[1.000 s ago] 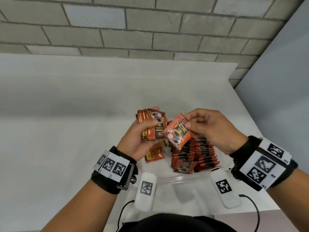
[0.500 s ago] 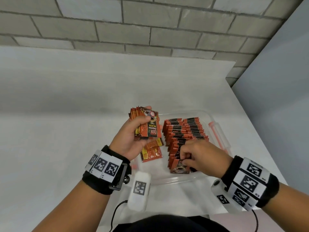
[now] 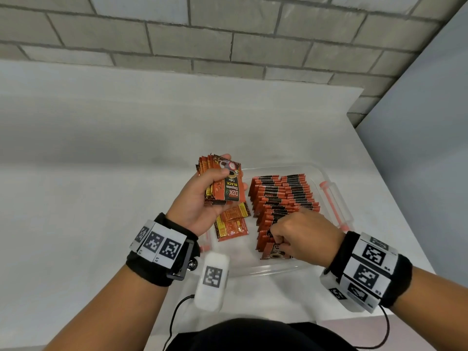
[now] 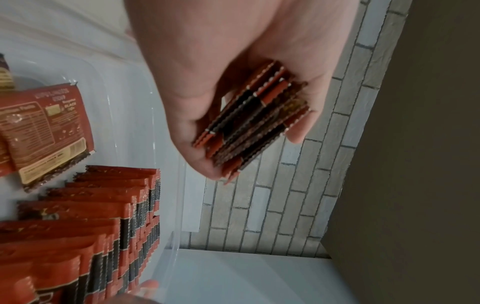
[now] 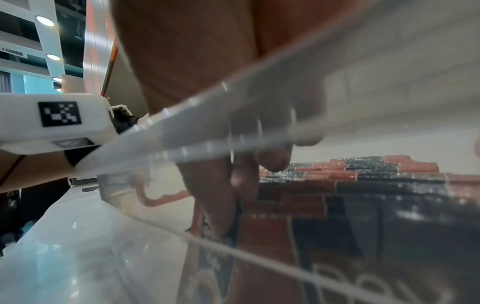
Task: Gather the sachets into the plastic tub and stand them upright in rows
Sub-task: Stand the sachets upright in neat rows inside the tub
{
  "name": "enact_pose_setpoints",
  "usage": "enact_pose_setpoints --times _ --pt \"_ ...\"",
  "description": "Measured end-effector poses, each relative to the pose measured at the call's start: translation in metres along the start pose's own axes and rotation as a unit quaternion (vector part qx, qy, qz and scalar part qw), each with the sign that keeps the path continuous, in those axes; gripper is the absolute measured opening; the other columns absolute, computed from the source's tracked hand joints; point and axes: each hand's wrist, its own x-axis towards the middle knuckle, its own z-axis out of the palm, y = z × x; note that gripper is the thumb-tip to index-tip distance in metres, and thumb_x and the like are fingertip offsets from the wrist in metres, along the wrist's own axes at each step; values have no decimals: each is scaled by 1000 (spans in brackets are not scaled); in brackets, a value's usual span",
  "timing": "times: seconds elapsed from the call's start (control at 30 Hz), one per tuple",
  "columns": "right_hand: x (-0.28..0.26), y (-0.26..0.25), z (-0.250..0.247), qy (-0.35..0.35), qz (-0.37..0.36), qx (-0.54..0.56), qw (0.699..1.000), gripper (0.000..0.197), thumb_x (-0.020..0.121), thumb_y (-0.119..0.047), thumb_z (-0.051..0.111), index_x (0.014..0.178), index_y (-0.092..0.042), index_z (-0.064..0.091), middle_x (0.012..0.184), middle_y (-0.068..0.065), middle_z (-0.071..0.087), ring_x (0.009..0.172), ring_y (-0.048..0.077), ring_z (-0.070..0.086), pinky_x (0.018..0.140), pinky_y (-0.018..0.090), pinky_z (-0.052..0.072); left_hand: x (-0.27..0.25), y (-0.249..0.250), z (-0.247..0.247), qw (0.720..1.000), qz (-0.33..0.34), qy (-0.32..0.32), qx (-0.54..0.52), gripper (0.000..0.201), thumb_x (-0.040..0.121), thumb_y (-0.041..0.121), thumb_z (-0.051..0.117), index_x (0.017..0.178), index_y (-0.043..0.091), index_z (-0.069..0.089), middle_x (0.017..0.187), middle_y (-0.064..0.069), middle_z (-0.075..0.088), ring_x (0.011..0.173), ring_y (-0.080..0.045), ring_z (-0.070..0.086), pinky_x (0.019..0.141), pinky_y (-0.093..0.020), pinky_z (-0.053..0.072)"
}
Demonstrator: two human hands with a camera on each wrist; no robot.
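Note:
A clear plastic tub (image 3: 326, 179) sits on the white table. Two rows of upright orange-and-black sachets (image 3: 283, 196) fill its right half, also seen in the left wrist view as rows (image 4: 103, 226). My left hand (image 3: 228, 181) hovers over the tub's left side and grips a stack of sachets (image 3: 225, 188), whose edges (image 4: 254, 121) lie between thumb and fingers. My right hand (image 3: 277, 243) is down inside the tub, its fingers curled and pinching the front sachet (image 3: 274, 252) at the rows' near end. Through the tub wall, those fingers (image 5: 221, 195) show beside the rows (image 5: 363, 181).
Two or three loose sachets (image 3: 231, 221) lie flat on the tub floor under my left hand. An orange latch (image 3: 331, 198) sticks out on the tub's right side. The table's right edge (image 3: 395, 198) runs close to the tub, and a brick wall (image 3: 228, 34) stands behind.
My right hand has carried one sachet from beside the left hand's stack down to the near end of the rows and stays there. The left hand holds its stack steady.

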Motion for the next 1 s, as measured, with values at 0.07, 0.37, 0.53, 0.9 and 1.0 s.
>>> enact_pose_setpoints --times 0.07,0.37,0.53,0.9,1.0 --pt "1 0 0 6 3 -2 1000 9 90 -16 52 87 -21 58 89 -6 62 82 14 57 76 25 34 0 1 1 1000 -2 -2 -3 41 73 18 61 114 18 62 97 -10 70 82 -26 70 64 -33 57" --pt "-2 10 -4 25 27 59 998 14 87 -32 65 95 -27 55 73 -18 46 68 3 44 56 10 24 1 3 5 1000 -11 -21 5 37 73 15 60 110 11 61 95 -16 71 86 -30 71 66 -34 59" --pt "-8 18 -19 63 59 181 980 13 85 -34 68 92 -29 58 70 -10 56 63 4 53 63 22 46 0 3 8 999 -31 -21 19 41 73 12 63 114 10 61 111 -22 67 100 -36 66 78 -44 58" --pt "0 3 -66 204 86 448 866 54 72 -59 58 119 -34 51 92 -5 66 78 18 64 75 42 54 0 0 25 991 -34 -117 50 51 74 2 70 122 12 58 115 -19 66 98 -32 67 84 -45 55" --pt "5 0 -60 209 122 484 841 39 77 -46 69 105 -28 49 82 -1 68 74 16 67 75 44 56 2 -2 28 996 6 -81 31 50 75 0 60 124 13 57 118 -19 65 101 -31 66 84 -43 55"
